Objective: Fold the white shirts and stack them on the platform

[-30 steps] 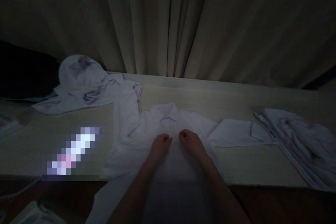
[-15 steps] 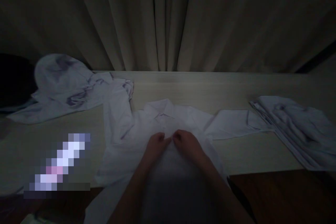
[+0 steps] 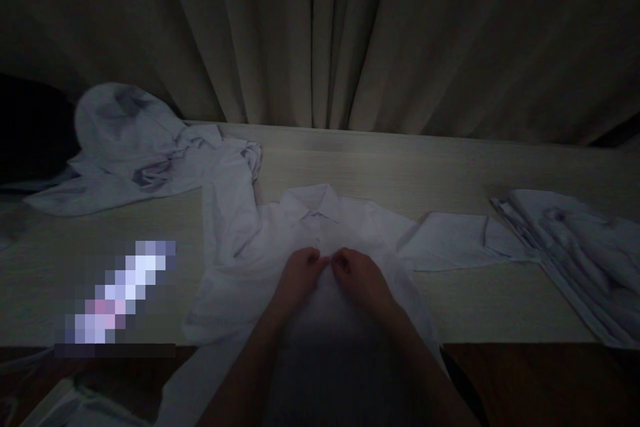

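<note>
Left hand (image 3: 299,271) at lower centre of frame, fingers curled and pinched on placket of white shirt (image 3: 280,247), just below a small button; knuckles nearly touching right hand (image 3: 361,273). Right hand (image 3: 361,273) just beside, likewise closed in a pinch on same front strip of fabric; both forearms coming up from bottom edge. Shirt laid flat, front up, on pale wooden table (image 3: 450,307), collar (image 3: 313,200) pointing toward top of frame, hem hanging over near table edge toward bottom. From far left: dark bulky shape at left edge, too dim to identify. Crumpled white garment (image 3: 125,140) heaped at upper left of table, touching shirt's left-side sleeve (image 3: 227,200), which runs up toward it. Pixelated blurred patch at lower left, contents not readable. Bit of pale cloth at bottom left corner, below table edge. Centre: shirt and both hands. Right of centre: other sleeve (image 3: 460,240) spread flat, cuff folded, reaching toward right. Far right: stack of folded white clothes (image 3: 575,247) at table's right end, near cuff, contact unclear. Beige curtain (image 3: 350,33) filling whole upper half of frame behind table. Scene very dim.
</note>
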